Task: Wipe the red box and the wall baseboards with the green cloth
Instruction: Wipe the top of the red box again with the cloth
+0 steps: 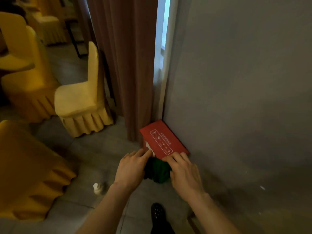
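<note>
The red box (162,139) stands on the floor against the grey wall, beside a brown curtain. White markings run across its top. The green cloth (157,172) hangs bunched in front of the box's near face, between my two hands. My left hand (130,167) has its fingers stretched toward the box's near left corner and touches the cloth's left side. My right hand (183,172) rests its fingertips on the box's near top edge and holds the cloth from the right. The baseboard behind the box is hidden or too dark to make out.
Yellow-covered chairs (81,100) stand to the left, with a yellow-draped table (25,166) near the left edge. A small white object (98,187) lies on the grey tile floor. The brown curtain (128,65) hangs beside the box. My dark shoe (157,212) is below the hands.
</note>
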